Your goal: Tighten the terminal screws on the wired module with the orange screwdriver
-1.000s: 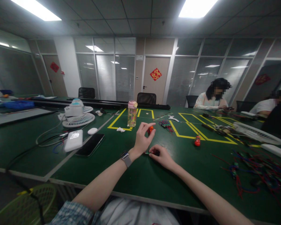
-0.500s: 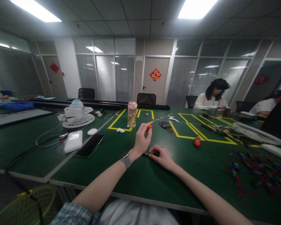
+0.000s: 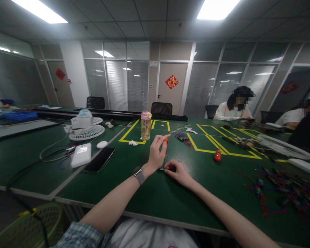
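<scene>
Upright between the fingers of my left hand (image 3: 157, 151) is an orange-handled screwdriver (image 3: 166, 142), its dark shaft pointing down at the table. Under its tip lies a small green circuit board (image 3: 162, 168), partly hidden by the fingers. My right hand (image 3: 179, 173) rests on the green table (image 3: 150, 203) and pinches the board's right end. A wristwatch (image 3: 138, 175) is on the left wrist. Beyond the hands stands a pink-lidded bottle (image 3: 145, 125).
Left are a phone (image 3: 100, 160), a white power bank (image 3: 81, 155) and a white fan (image 3: 85, 129). Right are a red object (image 3: 217, 155) and a tangle of wired boards (image 3: 286, 189). A person (image 3: 236, 105) sits across the table at the right.
The screwdriver handle has turned in my left fingers, showing more of its orange side. My right hand has hardly moved. The seated person's hands have lowered slightly.
</scene>
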Demonstrator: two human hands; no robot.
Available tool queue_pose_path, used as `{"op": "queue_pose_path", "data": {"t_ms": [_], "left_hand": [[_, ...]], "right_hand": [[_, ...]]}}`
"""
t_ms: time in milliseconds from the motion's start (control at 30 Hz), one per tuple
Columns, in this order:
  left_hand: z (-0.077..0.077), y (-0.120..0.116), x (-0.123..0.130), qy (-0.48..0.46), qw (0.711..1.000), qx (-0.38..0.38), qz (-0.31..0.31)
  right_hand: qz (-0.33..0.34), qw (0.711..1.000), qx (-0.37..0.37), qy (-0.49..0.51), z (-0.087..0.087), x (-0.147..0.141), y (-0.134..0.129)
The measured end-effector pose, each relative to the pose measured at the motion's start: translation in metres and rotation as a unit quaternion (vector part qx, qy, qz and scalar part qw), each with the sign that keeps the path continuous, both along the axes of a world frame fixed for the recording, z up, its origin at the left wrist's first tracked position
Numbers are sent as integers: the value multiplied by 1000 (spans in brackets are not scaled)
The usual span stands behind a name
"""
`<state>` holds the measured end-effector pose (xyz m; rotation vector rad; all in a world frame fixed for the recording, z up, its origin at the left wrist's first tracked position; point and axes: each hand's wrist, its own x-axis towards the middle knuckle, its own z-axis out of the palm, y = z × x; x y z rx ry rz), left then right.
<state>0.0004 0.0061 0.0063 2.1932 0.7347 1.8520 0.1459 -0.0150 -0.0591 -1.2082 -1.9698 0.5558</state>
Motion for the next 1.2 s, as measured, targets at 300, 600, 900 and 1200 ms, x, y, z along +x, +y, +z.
{"op": "queue_pose_path", "data": {"t_ms": [300,600,900,1200], "left_hand": [[0,2,2,-4,999,7,45],[-1,2,0,5,1000,-1,-1],[1,3,2,-16,1000,4,16],[1,3,2,-3,1000,4,10]], "right_hand": [[2,1000,0,3,-1,-1,1],[1,1000,-7,1,1,0,-1],[-4,1000,-5,3,0,0,0],[-2,1000,-6,11,0,-1,0]]}}
